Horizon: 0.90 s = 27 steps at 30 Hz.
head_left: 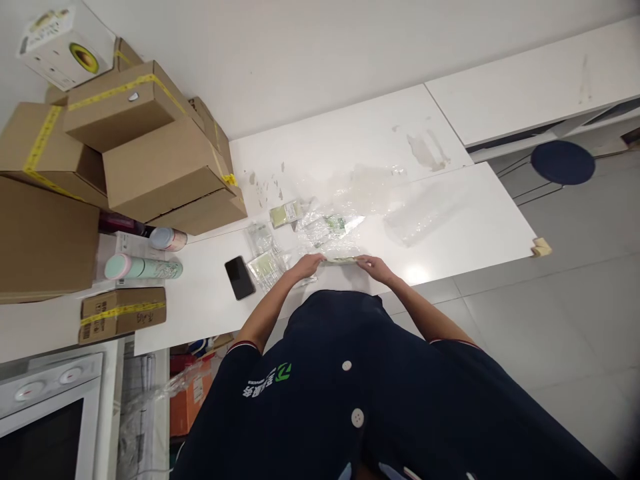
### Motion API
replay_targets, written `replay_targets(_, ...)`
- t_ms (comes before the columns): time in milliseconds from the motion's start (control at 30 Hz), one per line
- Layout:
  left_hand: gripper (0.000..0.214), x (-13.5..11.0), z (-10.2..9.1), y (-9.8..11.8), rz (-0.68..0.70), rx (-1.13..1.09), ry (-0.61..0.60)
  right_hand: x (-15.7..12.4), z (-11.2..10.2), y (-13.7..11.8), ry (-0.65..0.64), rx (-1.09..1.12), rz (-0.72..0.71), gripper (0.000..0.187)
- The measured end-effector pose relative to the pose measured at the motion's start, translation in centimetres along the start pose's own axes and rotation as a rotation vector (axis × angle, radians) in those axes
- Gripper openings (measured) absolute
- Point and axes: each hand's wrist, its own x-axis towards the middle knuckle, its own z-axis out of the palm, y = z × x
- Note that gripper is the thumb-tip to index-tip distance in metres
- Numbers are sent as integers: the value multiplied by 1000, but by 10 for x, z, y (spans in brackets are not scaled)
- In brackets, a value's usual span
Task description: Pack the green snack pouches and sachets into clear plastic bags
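Note:
My left hand [309, 265] and my right hand [376, 268] are both closed on opposite ends of a thin pale green packet [340, 261], held level near the table's front edge. Its exact kind is too small to tell. Just beyond it spreads crinkled clear plastic wrap [320, 230], with a green and white printed piece [336, 225] under or in it. Left of the wrap lies a flat packet with a green label [286, 213]. More clear-wrapped flat packets [267, 269] lie beside my left forearm.
A black phone [240, 277] lies left of the packets. Farther left are stacked cardboard boxes [165, 170], a mint green bottle [145, 267], a lidded cup [168, 239] and a small taped box [123, 313]. More clear wrap [425, 213] covers the right side. A dark round stool [563, 162] stands beyond.

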Motion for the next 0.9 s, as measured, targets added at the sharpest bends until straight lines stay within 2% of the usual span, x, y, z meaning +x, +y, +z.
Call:
replay_targets(67,38,12,-12,4,-82,76,110,23,1,0,74,73,77,36)
replay_targets(133,39,23,-16,10,-137,232,301,48,1,-1,123,62,133,33)
replay_targets(200,38,30,-12,16,-100,373,429,70,-1,-1,127,0,200,30)
replay_targets(233,38,32,-6,19,-45,420,437,78,-2,-2,120,-42,239,28)
replay_targets(333,41,34,18,22,91,505,340,93,-1,-6,111,-162,347,24)
replay_targets(467,70,43,47,20,39,595,253,89,8,-18,185,-297,453,32)
replay_targets(533,75,52,54,19,4,610,225,78,14,-24,281,-438,396,43)
replay_targets(567,75,57,56,20,-4,602,223,72,16,-26,301,-515,315,49)
replay_targets(600,73,61,56,21,-13,585,228,66,18,-26,286,-584,212,55)
replay_targets(700,64,72,54,28,-37,515,249,48,17,-19,93,-698,-29,74)
replay_targets(767,59,74,50,35,-63,474,238,38,10,-12,33,-728,-65,83)
replay_targets(833,59,69,45,42,-94,439,201,27,1,-5,69,-747,-92,86)
replay_targets(900,61,58,41,49,-116,398,112,14,-7,1,104,-750,-160,82)
